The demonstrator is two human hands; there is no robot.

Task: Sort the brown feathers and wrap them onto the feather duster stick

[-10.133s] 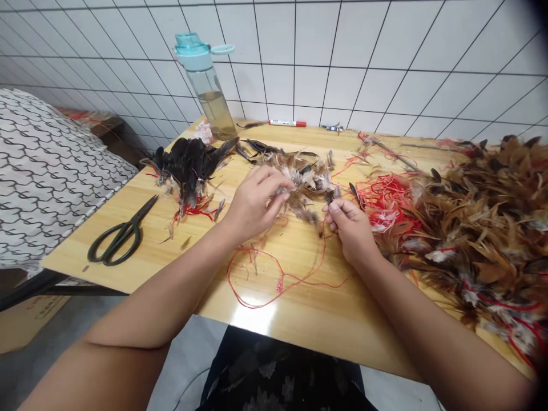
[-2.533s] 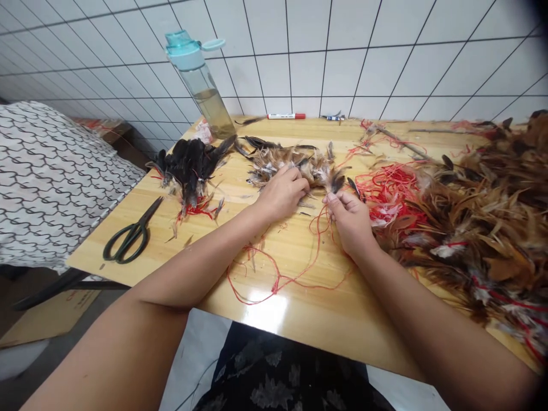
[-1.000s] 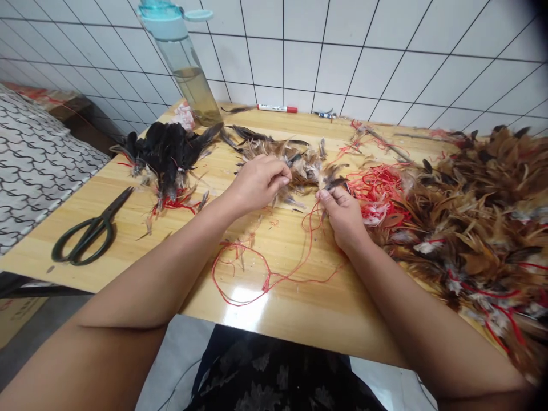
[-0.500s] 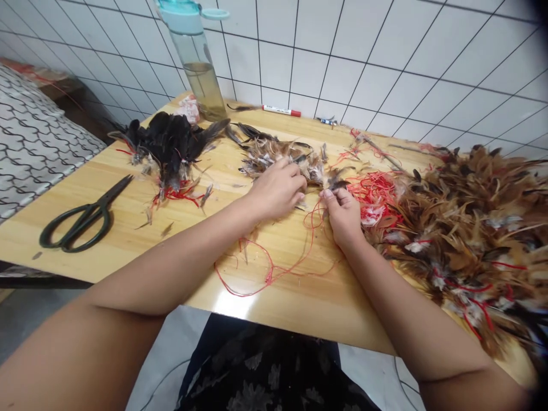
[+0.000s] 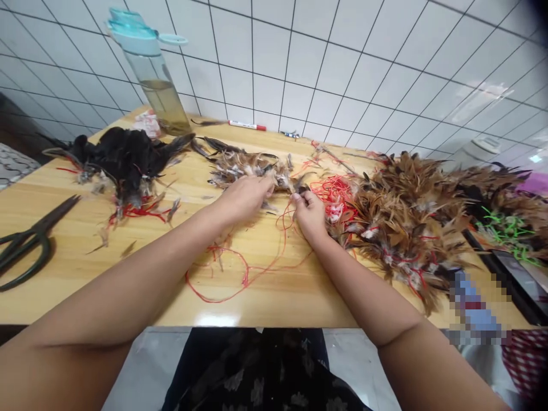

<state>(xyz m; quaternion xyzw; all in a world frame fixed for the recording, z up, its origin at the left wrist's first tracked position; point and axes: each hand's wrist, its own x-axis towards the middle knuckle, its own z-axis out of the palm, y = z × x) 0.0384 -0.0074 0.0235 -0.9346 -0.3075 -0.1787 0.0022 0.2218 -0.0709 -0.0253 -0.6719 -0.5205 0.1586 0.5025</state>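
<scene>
My left hand (image 5: 245, 198) rests curled on the near edge of a small heap of brown and white feathers (image 5: 246, 165) in the middle of the wooden table (image 5: 274, 291). Its fingers are closed among the feathers. My right hand (image 5: 310, 214) sits close beside it, pinching a small tuft of feathers (image 5: 302, 185) together with a red thread (image 5: 240, 274). The thread runs down from that hand and loops loosely over the table toward me. A large pile of brown feathers bound with red thread (image 5: 402, 217) lies just right of my right hand.
Dark feathers (image 5: 120, 160) are heaped at the left, with green scissors (image 5: 25, 242) near the left edge. A water bottle (image 5: 152, 80) and a red marker (image 5: 242, 124) stand by the tiled wall. Green-tied feathers (image 5: 505, 228) and a dark flat device (image 5: 514, 279) lie far right.
The view has swung right, so the scissors and bottle slid left and more of the right-hand pile shows. Both hands stay together at the feather heap.
</scene>
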